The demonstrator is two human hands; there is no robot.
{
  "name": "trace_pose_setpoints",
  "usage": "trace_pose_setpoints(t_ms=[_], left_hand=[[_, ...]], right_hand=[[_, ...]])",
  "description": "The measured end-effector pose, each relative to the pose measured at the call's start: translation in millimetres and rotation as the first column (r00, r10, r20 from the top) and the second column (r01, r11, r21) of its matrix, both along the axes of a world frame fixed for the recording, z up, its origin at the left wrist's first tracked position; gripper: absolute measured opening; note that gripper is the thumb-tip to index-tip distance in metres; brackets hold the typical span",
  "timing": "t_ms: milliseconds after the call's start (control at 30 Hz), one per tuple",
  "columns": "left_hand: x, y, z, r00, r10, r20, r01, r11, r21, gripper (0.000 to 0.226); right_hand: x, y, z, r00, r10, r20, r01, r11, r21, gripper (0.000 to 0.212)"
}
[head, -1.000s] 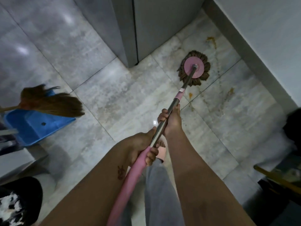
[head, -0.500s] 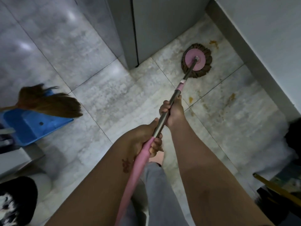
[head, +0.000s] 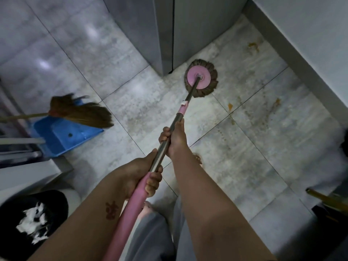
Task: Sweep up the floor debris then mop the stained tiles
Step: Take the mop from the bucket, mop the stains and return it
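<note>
— Hands?
— Both wrapped around the mop handle (head: 165,146) — right hand (head: 174,137) ahead, left hand (head: 140,171) behind.
— Mop head (head: 201,81)?
— Flat on the tiles beyond the right hand; stains (head: 230,106) further right.

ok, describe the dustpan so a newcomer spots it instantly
Start at the grey cabinet at top centre and go down-left across the tiles to the frame's left edge. The dustpan lies there under the brown broom: the only bright blue thing on the floor.
</note>
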State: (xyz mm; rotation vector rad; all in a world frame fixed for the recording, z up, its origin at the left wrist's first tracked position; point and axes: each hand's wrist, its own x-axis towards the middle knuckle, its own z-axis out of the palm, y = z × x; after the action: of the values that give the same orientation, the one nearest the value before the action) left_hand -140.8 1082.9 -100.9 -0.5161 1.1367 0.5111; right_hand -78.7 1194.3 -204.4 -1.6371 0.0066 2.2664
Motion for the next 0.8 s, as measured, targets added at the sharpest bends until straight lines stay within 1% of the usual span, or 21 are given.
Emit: trace_pose_setpoints(t_ms=[200, 300, 433, 567, 700, 800], left_hand=[[15.4, 55.2, -22.1, 1.0, -0.01, 0.02, 0.01, 1.0, 0.024, 0.063], [22.3, 105.9, -34.8, 1.0, -0.014, 0.027, 0.013, 0.999, 0.045, 0.063], [34.9, 188.2, -51.2, 0.999, 0.002, 0.037, -0.006, 0.996, 0.093, 0.062], [49.9, 258.8, -63.0, 0.996, -0.009, 0.084, -0.001, 0.992, 0.124, 0.061], [67.1, 304.8, -65.6, 0.994, -0.08, 0.077, 0.069, 0.989, 0.13, 0.061], [77.9, 321.1, -63.0, 0.985, -0.158, 0.067, 0.149, 0.98, 0.131, 0.061]], right_hand=[[16.6, 61.6, -17.4, 0.999, 0.02, 0.036, -0.02, 1.0, 0.013, 0.041], [22.5, 114.8, -29.4, 0.998, 0.028, 0.049, -0.03, 0.999, 0.039, 0.042], [32.7, 199.5, -44.7, 0.997, 0.031, 0.065, -0.035, 0.998, 0.057, 0.05], [49.4, 271.7, -56.9, 0.995, 0.022, 0.095, -0.032, 0.994, 0.104, 0.048], [71.6, 315.9, -60.4, 0.994, -0.02, 0.111, 0.006, 0.992, 0.127, 0.042], [90.8, 325.7, -58.8, 0.99, -0.091, 0.104, 0.078, 0.989, 0.124, 0.04]])
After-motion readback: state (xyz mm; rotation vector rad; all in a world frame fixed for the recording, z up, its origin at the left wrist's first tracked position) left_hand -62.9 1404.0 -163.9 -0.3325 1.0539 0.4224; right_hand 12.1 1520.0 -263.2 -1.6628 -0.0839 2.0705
